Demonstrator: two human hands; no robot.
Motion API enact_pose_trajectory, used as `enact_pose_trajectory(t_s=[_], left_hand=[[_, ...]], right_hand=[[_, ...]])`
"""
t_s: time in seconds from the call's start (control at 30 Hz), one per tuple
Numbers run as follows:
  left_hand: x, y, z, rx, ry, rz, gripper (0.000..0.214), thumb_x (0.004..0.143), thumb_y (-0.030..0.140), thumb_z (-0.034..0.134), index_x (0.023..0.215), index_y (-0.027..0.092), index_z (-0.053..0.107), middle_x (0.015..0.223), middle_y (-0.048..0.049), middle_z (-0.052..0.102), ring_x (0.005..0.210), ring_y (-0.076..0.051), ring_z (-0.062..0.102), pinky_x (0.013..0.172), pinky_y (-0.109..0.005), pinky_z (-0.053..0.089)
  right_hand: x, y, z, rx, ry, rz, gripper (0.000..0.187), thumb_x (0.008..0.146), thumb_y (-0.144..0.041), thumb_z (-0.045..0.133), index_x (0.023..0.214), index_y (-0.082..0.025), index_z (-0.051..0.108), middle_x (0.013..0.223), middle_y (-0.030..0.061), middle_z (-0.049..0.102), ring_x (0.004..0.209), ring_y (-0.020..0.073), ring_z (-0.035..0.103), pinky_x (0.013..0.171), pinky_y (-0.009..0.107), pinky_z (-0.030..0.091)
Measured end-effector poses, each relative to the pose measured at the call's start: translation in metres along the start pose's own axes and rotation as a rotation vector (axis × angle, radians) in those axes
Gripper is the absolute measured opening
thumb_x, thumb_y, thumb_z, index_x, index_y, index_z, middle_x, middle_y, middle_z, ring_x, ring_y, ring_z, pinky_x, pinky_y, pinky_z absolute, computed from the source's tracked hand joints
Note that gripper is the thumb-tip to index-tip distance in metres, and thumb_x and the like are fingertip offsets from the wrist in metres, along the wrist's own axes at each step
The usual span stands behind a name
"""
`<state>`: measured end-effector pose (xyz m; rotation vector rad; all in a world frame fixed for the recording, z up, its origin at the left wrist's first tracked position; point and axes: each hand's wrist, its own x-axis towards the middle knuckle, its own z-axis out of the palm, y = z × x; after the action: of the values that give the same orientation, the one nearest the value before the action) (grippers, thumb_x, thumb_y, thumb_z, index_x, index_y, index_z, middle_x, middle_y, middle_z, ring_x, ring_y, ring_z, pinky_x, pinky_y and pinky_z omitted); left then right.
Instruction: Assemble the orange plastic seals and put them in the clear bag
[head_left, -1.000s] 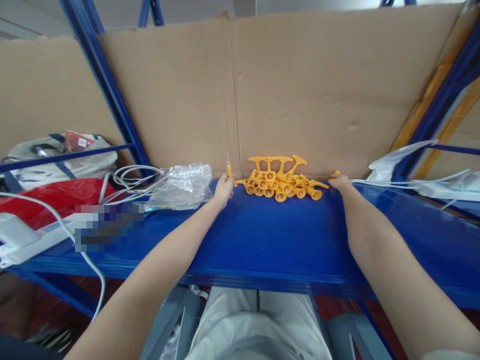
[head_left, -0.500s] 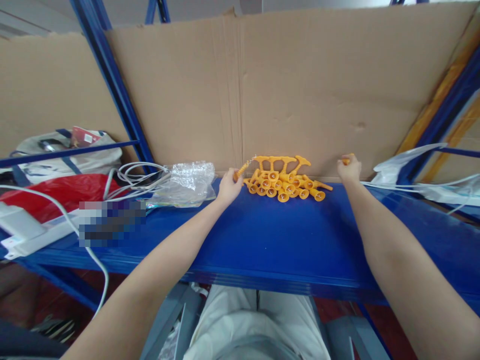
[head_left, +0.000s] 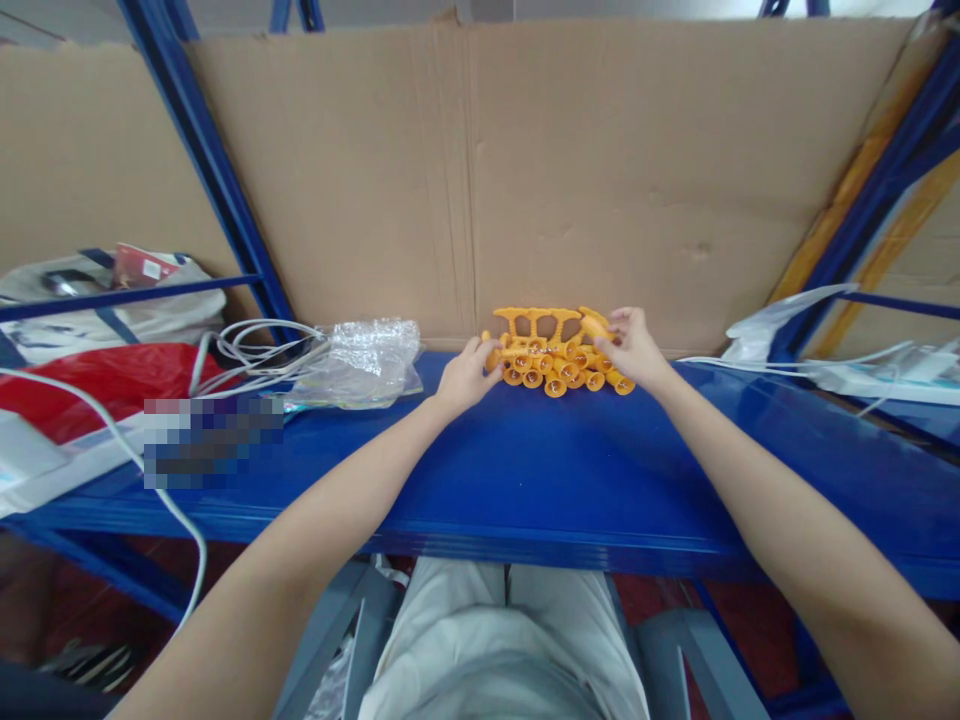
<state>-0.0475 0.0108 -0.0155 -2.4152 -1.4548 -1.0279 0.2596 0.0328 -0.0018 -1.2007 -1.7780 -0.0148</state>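
Observation:
A heap of several orange plastic parts, with T-shaped handles and round cup ends, lies on the blue shelf against the cardboard back wall. My left hand is closed on an orange piece at the heap's left edge. My right hand grips another orange piece at the heap's upper right, fingers pinched round it. Both hands touch the heap from either side.
A crumpled clear plastic bag and coiled white cables lie left of the heap. Further left are a red bag and white bags. White plastic sheets and cables sit at the right. Blue rack uprights flank the cardboard.
Both hands have moved inward to the heap. The left brought its orange piece, held upright before, down to the heap's left edge; the right came from the far right to the heap's top right.

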Motion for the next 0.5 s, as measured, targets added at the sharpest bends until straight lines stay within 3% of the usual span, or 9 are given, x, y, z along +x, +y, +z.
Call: enact_pose_trajectory(t_s=[0.1, 0.23, 0.5], left_hand=[[-0.001, 0.001, 0.0, 0.026, -0.034, 0.014, 0.031, 0.091, 0.027, 0.058, 0.122, 0.022, 0.061, 0.116, -0.0085, 0.062, 0.104, -0.023, 0.064, 0.087, -0.032, 0.053], [0.0, 0.001, 0.001, 0.034, -0.061, 0.025, 0.031, 0.091, 0.028, 0.059, 0.122, 0.023, 0.062, 0.117, -0.0079, 0.063, 0.108, -0.023, 0.064, 0.089, -0.032, 0.052], [0.0, 0.001, 0.001, 0.083, -0.114, 0.012, 0.032, 0.091, 0.03, 0.059, 0.122, 0.024, 0.065, 0.116, -0.0078, 0.064, 0.104, -0.024, 0.066, 0.088, -0.032, 0.053]], right_hand=[[-0.01, -0.01, 0.004, -0.107, -0.118, -0.058, 0.038, 0.082, -0.026, 0.067, 0.117, -0.022, 0.055, 0.114, 0.0133, 0.069, 0.1, 0.0271, 0.069, 0.09, 0.046, 0.056], [-0.014, -0.027, 0.0, -0.228, -0.284, -0.202, 0.026, 0.078, -0.017, 0.065, 0.105, -0.02, 0.065, 0.113, 0.0119, 0.072, 0.104, 0.0283, 0.069, 0.095, 0.044, 0.053], [-0.019, -0.038, 0.005, -0.302, -0.366, -0.206, 0.027, 0.078, -0.013, 0.064, 0.104, -0.018, 0.067, 0.11, 0.0124, 0.074, 0.101, 0.0284, 0.07, 0.09, 0.04, 0.054]])
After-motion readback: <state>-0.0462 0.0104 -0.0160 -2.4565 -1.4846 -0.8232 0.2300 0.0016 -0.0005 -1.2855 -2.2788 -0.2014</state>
